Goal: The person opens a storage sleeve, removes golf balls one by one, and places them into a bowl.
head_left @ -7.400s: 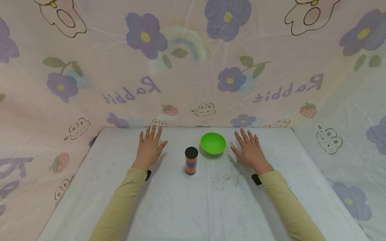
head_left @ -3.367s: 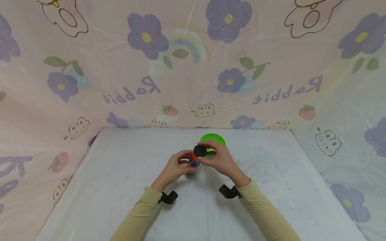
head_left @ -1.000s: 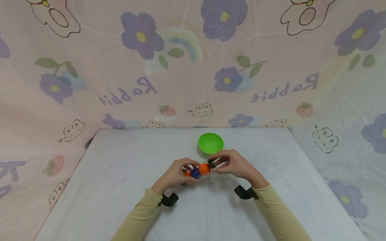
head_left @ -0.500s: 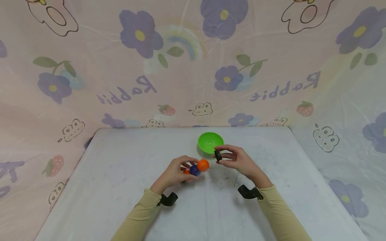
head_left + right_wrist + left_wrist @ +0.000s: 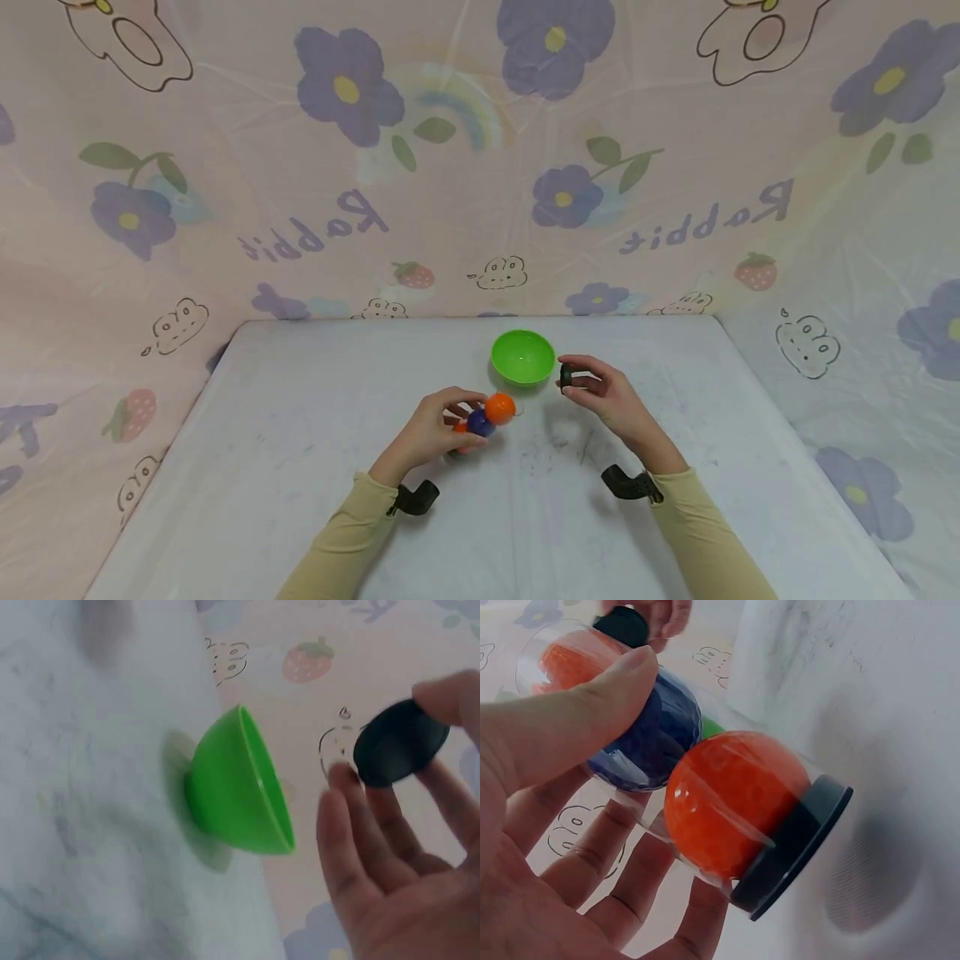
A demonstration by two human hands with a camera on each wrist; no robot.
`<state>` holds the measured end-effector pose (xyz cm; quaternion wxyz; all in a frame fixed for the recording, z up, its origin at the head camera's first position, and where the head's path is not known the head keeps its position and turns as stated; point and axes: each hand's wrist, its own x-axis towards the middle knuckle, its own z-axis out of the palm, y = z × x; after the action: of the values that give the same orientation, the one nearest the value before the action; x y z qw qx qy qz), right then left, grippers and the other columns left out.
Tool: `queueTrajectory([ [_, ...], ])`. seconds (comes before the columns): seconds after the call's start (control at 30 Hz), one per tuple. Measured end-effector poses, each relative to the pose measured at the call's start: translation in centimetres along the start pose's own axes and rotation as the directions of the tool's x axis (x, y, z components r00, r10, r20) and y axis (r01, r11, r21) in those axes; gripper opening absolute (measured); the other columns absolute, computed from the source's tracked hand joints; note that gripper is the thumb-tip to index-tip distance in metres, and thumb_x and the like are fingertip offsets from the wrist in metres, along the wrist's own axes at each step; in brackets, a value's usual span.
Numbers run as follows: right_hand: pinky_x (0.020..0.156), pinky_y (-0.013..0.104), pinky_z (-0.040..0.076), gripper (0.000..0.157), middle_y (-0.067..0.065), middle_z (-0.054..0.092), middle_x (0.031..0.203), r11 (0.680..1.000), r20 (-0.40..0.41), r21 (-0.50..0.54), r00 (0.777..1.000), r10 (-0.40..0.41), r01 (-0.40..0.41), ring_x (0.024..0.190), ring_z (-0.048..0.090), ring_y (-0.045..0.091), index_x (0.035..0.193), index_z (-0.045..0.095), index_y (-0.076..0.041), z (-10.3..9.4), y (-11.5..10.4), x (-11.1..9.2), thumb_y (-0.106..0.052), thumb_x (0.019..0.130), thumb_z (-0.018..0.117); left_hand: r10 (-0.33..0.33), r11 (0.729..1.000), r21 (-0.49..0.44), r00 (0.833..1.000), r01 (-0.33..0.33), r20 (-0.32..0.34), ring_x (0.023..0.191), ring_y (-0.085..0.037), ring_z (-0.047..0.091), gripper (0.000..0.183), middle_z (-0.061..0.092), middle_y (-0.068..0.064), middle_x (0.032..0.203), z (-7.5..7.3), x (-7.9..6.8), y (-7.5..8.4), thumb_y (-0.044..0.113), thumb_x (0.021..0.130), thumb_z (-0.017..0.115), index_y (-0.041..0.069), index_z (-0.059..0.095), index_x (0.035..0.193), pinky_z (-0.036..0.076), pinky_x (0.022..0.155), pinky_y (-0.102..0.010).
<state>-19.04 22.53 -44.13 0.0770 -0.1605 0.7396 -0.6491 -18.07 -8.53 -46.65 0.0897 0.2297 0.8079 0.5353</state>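
My left hand [image 5: 427, 433] holds a clear plastic tube tilted above the table, its uncapped end toward the right. Inside the tube sit an orange ball [image 5: 500, 408], a dark blue ball [image 5: 481, 422] and a second orange ball [image 5: 735, 802] against the black end cap [image 5: 799, 844], as the left wrist view shows. Between thumb and fingertips my right hand [image 5: 615, 404] pinches a round black lid [image 5: 401, 742], apart from the tube. Just left of that hand a green bowl [image 5: 523, 358] stands upright on the table; nothing shows inside it.
The white table [image 5: 337, 375] has faint dark marks near its middle. A pink printed cloth [image 5: 465, 208] hangs along the back and both sides. Black wrist cameras are strapped at both cuffs.
Earlier the capped tube stood on the table and both hands lay flat. Since then the left hand lifted and tilted it. The right hand pulled the lid off and moved right with it.
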Motion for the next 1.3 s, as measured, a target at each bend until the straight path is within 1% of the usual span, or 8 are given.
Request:
queueTrajectory([
  [0.17, 0.085, 0.033, 0.051, 0.048, 0.017, 0.052, 0.126, 0.994, -0.086, -0.091, 0.994, 0.061, -0.069, 0.111, 0.057, 0.030, 0.131, 0.053, -0.009, -0.6, 1.1, -0.2, -0.017, 0.088, 0.071, -0.009, 1.000, 0.001, 1.000, 0.009, -0.002, 0.095, -0.017, 0.058, 0.052, 0.061, 0.006, 0.109, -0.1, 0.0, -0.1, 0.014, 0.072, 0.086, 0.020, 0.065, 0.119, 0.049, 0.087, -0.045],
  [0.37, 0.083, 0.029, 0.051, 0.056, 0.018, 0.053, 0.129, 0.985, -0.101, -0.124, 0.989, 0.110, -0.122, 0.116, 0.054, 0.034, 0.134, 0.050, -0.003, -1.3, 2.7, -0.4, -0.017, 0.086, 0.074, -0.009, 1.000, -0.014, 1.000, 0.009, 0.000, 0.096, -0.019, 0.059, 0.053, 0.062, 0.005, 0.110, -0.1, -0.1, -0.1, 0.015, 0.071, 0.086, 0.019, 0.065, 0.120, 0.049, 0.087, -0.045],
  [0.5, 0.083, 0.029, 0.051, 0.058, 0.020, 0.051, 0.131, 0.981, -0.113, -0.144, 0.986, 0.118, -0.134, 0.117, 0.052, 0.037, 0.135, 0.048, 0.001, -1.6, 3.5, -0.4, -0.015, 0.086, 0.073, -0.010, 1.000, -0.023, 1.000, 0.010, 0.001, 0.097, -0.020, 0.059, 0.053, 0.062, 0.005, 0.112, -0.1, -0.1, -0.1, 0.015, 0.071, 0.086, 0.018, 0.065, 0.120, 0.049, 0.087, -0.045],
  [0.77, 0.082, 0.030, 0.050, 0.056, 0.021, 0.050, 0.133, 0.966, -0.154, -0.201, 0.979, 0.131, -0.161, 0.115, 0.054, 0.037, 0.134, 0.049, 0.001, -2.4, 4.9, -0.2, -0.012, 0.085, 0.073, -0.018, 1.000, -0.020, 1.000, 0.018, -0.022, 0.097, -0.018, 0.059, 0.052, 0.061, 0.006, 0.110, 0.0, -0.1, -0.1, 0.014, 0.071, 0.086, 0.020, 0.065, 0.119, 0.050, 0.087, -0.044],
  [0.9, 0.080, 0.030, 0.051, 0.055, 0.021, 0.052, 0.131, 0.956, -0.169, -0.232, 0.975, 0.141, -0.178, 0.112, 0.056, 0.036, 0.133, 0.050, 0.001, -2.7, 5.6, -0.1, -0.008, 0.084, 0.074, -0.008, 1.000, -0.023, 1.000, 0.007, -0.017, 0.097, -0.019, 0.059, 0.052, 0.062, 0.005, 0.110, -0.1, -0.1, -0.2, 0.014, 0.071, 0.086, 0.019, 0.065, 0.119, 0.049, 0.087, -0.045],
  [1.07, 0.080, 0.029, 0.051, 0.055, 0.021, 0.056, 0.126, 0.939, -0.183, -0.286, 0.973, 0.141, -0.190, 0.111, 0.057, 0.036, 0.132, 0.052, 0.001, -3.1, 6.5, 0.0, -0.008, 0.083, 0.075, -0.004, 1.000, -0.021, 1.000, 0.004, -0.009, 0.096, -0.019, 0.058, 0.052, 0.062, 0.006, 0.109, -0.1, -0.1, -0.2, 0.016, 0.071, 0.086, 0.019, 0.066, 0.119, 0.049, 0.087, -0.045],
  [1.17, 0.082, 0.034, 0.051, 0.053, 0.024, 0.056, 0.125, 0.936, -0.172, -0.302, 0.976, 0.134, -0.182, 0.110, 0.057, 0.038, 0.131, 0.051, 0.003, -2.9, 5.7, -0.1, -0.007, 0.084, 0.074, -0.013, 1.000, -0.010, 1.000, 0.012, -0.007, 0.096, -0.017, 0.058, 0.052, 0.061, 0.007, 0.108, -0.2, 0.0, -0.2, 0.016, 0.072, 0.086, 0.020, 0.066, 0.119, 0.050, 0.087, -0.043],
  [1.3, 0.088, 0.043, 0.049, 0.052, 0.027, 0.054, 0.127, 0.930, -0.156, -0.319, 0.978, 0.140, -0.184, 0.113, 0.054, 0.040, 0.132, 0.049, 0.006, -3.0, 5.6, 0.1, -0.007, 0.087, 0.071, -0.024, 1.000, -0.009, 1.000, 0.024, -0.006, 0.096, -0.018, 0.058, 0.052, 0.061, 0.006, 0.108, -0.2, 0.1, 0.0, 0.014, 0.072, 0.086, 0.019, 0.065, 0.119, 0.049, 0.088, -0.044],
])
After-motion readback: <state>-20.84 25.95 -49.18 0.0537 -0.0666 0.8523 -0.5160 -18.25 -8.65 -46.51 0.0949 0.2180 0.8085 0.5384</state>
